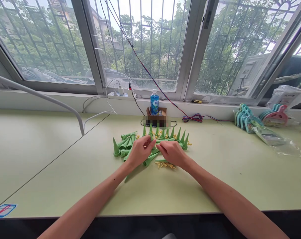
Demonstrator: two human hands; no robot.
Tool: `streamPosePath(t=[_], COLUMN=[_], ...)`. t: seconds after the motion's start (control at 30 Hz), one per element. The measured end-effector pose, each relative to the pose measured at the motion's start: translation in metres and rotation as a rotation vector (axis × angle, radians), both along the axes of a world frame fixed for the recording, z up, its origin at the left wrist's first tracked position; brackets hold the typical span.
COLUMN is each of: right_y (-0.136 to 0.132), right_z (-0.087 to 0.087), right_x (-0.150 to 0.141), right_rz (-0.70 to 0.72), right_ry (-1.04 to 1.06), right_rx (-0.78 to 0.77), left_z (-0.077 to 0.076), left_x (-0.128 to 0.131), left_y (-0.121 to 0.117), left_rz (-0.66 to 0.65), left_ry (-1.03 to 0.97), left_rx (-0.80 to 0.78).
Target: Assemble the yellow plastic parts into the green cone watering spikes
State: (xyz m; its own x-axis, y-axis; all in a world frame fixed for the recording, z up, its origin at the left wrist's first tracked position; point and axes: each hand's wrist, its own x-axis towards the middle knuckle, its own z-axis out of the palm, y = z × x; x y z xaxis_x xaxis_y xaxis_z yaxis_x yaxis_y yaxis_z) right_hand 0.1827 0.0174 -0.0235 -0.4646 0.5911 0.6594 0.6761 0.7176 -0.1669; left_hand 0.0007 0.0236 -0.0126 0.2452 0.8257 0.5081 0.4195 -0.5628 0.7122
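Note:
My left hand (141, 149) is closed, thumb and fingers pinching a green plastic cone (151, 136) that points upward. Close beside it, my right hand (172, 152) is closed too, its fingertips pinched near the cone; what they hold is too small to make out. Loose green cones (125, 143) lie in a pile left of and under my left hand. Behind both hands several upright green cones (182, 136) stand in a row, with small yellow pieces (188, 144) among them. More yellow pieces (165, 164) lie below my right hand.
Behind the cones stands a small cardboard box (162, 112) with a blue bottle (154, 103). A coiled red and blue cable (193, 118) lies at the back. Clips in plastic wrap (247, 119) sit at the right. A white tube (65, 104) crosses the left side of the table (65, 186).

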Motion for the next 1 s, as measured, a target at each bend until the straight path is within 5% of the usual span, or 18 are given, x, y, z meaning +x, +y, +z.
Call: streamPosePath(t=[0.4,0.53,0.8,1.0], right_y=[0.008,0.008,0.007,0.008], right_z=[-0.004,-0.001,-0.003,-0.004], right_x=[0.004,0.005,0.006,0.006], right_rz=[-0.122,-0.065,0.083,0.082], right_ry=[0.263,0.319,0.261,0.254], right_rx=[-0.072,-0.037,0.069,0.059], left_z=[0.004,0.006,0.008,0.010], left_x=[0.002,0.000,-0.001,-0.003], left_y=[-0.002,0.000,-0.001,-0.004], left_rz=[-0.086,-0.056,-0.222,-0.250], left_ry=[-0.224,-0.261,-0.279,-0.249], left_rx=[-0.077,-0.143,-0.374,-0.359])
